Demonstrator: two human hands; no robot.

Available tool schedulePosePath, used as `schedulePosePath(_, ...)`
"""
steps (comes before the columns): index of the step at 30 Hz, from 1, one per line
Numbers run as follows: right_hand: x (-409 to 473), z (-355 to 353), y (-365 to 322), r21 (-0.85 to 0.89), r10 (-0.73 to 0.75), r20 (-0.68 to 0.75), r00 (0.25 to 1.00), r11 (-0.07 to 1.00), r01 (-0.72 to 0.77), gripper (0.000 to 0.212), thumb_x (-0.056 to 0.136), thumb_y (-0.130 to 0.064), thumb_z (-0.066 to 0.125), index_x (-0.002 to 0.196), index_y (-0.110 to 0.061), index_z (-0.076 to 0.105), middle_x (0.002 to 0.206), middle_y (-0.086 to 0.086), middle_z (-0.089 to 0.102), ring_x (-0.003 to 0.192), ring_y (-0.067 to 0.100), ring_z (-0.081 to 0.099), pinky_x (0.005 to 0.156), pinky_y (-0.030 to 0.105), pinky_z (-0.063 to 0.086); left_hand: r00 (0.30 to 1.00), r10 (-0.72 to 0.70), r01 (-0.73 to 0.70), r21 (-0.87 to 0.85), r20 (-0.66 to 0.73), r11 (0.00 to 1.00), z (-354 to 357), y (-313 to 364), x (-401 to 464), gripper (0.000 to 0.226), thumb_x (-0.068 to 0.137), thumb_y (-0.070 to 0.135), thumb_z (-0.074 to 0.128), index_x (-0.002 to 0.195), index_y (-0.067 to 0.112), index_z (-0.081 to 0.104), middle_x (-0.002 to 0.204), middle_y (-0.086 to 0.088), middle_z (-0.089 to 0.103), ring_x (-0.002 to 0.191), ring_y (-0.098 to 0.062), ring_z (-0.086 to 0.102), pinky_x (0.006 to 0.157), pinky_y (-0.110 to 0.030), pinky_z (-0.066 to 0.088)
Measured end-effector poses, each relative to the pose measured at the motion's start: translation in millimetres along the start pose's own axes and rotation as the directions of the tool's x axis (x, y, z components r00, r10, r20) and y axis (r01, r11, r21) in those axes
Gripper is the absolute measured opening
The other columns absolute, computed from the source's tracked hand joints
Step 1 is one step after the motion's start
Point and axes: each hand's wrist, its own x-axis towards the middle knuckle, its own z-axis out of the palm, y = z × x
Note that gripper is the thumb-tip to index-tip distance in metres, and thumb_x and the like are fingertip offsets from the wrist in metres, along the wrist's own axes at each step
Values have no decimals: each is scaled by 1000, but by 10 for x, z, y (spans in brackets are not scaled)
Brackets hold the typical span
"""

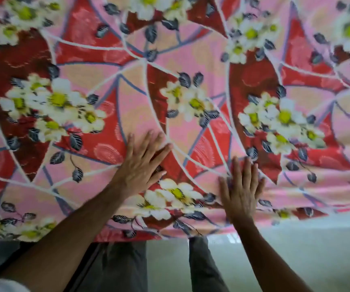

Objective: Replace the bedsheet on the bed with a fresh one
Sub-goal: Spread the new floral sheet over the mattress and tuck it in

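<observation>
A bedsheet point(191, 66) printed in pink and red with white flowers and grey leaves covers the bed and fills most of the head view. My left hand point(142, 163) lies flat on it near the front edge, fingers straight and spread. My right hand point(241, 190) presses flat on the sheet a little to the right and closer to the edge, fingers straight. Neither hand holds any cloth. The sheet's front edge point(169, 232) hangs over the side of the bed just in front of my legs.
A pale tiled floor point(296, 249) shows below the bed's edge at the lower right. My grey trousers point(117, 268) stand against the bedside. The frame is slightly blurred from motion.
</observation>
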Motion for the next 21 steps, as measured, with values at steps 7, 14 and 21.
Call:
schedulePosePath(7,-718,36,1078,63,-545,29,838,838,542,66,91,-46,58,149,-18,43,161,14,26,149,38,19,112,66,22,996,-8,15,-70,93,997,22,1423,-313,85,96,62,49,162,20,17,168,-22,8,154,-46,7,113,-74,17)
schedulePosePath(14,-719,149,1437,-44,-757,-48,652,653,756,50,78,-27,75,126,-29,61,129,4,50,112,33,49,91,49,39,984,143,-146,23,108,989,215,2047,-889,61,87,39,69,144,23,50,144,-6,54,129,-32,53,99,-53,43)
schedulePosePath(21,-593,-76,1293,241,-826,-95,556,523,818,20,80,-15,74,96,-20,65,96,0,70,91,24,64,83,37,46,989,118,-126,-88,-91,988,28,2028,-775,35,77,6,78,99,17,53,92,-5,62,83,-27,57,70,-38,41)
